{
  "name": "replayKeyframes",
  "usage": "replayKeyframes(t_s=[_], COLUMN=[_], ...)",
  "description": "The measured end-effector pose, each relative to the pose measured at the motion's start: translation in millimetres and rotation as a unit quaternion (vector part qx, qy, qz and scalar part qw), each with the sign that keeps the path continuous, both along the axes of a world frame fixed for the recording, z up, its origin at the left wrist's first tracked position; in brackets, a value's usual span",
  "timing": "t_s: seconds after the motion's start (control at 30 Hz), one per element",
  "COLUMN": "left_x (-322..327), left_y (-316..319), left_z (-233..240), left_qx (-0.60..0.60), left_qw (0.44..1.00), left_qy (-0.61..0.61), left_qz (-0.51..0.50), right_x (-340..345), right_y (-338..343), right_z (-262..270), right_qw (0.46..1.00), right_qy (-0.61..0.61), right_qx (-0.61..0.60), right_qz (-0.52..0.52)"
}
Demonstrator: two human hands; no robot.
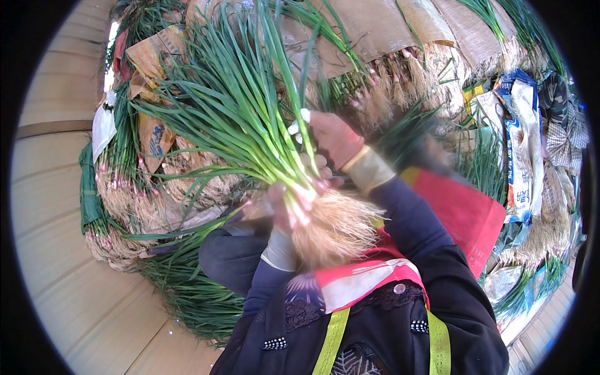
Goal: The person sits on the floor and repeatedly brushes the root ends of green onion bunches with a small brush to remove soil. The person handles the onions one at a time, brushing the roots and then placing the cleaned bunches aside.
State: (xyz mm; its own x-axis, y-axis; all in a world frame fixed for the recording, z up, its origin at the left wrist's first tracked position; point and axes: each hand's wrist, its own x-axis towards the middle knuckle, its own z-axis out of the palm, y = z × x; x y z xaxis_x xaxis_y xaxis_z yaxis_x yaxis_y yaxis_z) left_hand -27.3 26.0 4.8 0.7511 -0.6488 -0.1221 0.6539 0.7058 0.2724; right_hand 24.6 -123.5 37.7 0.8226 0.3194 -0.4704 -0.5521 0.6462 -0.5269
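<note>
A bunch of allium greens (262, 136), like young garlic or scallions, is held above my lap, with leaves fanning up and left. Its pinkish-white bases end in long pale fibrous roots (337, 225) pointing down and right. My left hand (280, 206) grips the bunch around the bases; its fingers partly disappear behind the stalks. On the right side of the bunch, my right hand (333, 138) has white-covered fingertips closed about one green stalk (300, 105). Pale cuffs cover both wrists. Blurred greens lie beyond the right forearm.
Rooted greens (384, 84) under brown sheeting (375, 28) fill the far side. More bundles lie left (117, 183) and beside my knee (187, 290). Printed sacks (520, 150) and a red sheet (459, 206) are at right. Pale floor planks (56, 211) run along the left.
</note>
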Motion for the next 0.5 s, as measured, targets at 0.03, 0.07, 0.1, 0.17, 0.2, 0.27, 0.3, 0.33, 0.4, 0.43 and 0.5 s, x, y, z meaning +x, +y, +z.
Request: replayKeyframes(t_s=[0.03, 0.07, 0.1, 0.17, 0.2, 0.27, 0.3, 0.33, 0.4, 0.43, 0.5], left_x=[-1, -2, -3, -4, -3, 1, 3, 5, 5, 5, 3], left_y=[0, 1, 1, 2, 2, 2, 2, 1, 1, 2, 3], left_z=[-1, -2, -3, -7, -10, -16, -19, -21, -22, -19, -13], left_qx=[-0.015, -0.021, -0.034, -0.038, -0.048, -0.075, -0.094, -0.120, -0.146, -0.135, -0.115], left_qw=[1.000, 1.000, 0.999, 0.999, 0.999, 0.997, 0.995, 0.991, 0.986, 0.985, 0.989], left_qy=[0.003, 0.015, 0.007, 0.007, 0.003, -0.017, -0.031, -0.056, -0.080, -0.103, -0.092], left_qz=[0.001, 0.005, 0.006, 0.016, 0.012, -0.006, -0.001, -0.004, -0.002, 0.000, 0.018], right_x=[-2, -3, -5, -10, -12, -15, -16, -16, -17, -17, -20], right_y=[1, 2, 2, 3, 3, 3, 4, 4, 4, 3, -5], right_z=[0, -1, -2, -6, -8, -9, -8, -8, -8, -10, -19], right_qw=[1.000, 0.995, 0.999, 0.991, 0.990, 0.995, 0.992, 0.993, 0.997, 0.996, 0.980], right_qy=[0.004, 0.033, -0.018, -0.127, -0.135, -0.083, -0.070, -0.070, -0.046, -0.067, -0.118], right_qx=[0.018, 0.098, 0.041, -0.036, -0.020, 0.046, 0.099, 0.082, 0.035, -0.030, -0.157], right_qz=[-0.008, -0.005, -0.009, -0.010, -0.012, -0.025, -0.036, -0.044, -0.058, -0.046, -0.029])
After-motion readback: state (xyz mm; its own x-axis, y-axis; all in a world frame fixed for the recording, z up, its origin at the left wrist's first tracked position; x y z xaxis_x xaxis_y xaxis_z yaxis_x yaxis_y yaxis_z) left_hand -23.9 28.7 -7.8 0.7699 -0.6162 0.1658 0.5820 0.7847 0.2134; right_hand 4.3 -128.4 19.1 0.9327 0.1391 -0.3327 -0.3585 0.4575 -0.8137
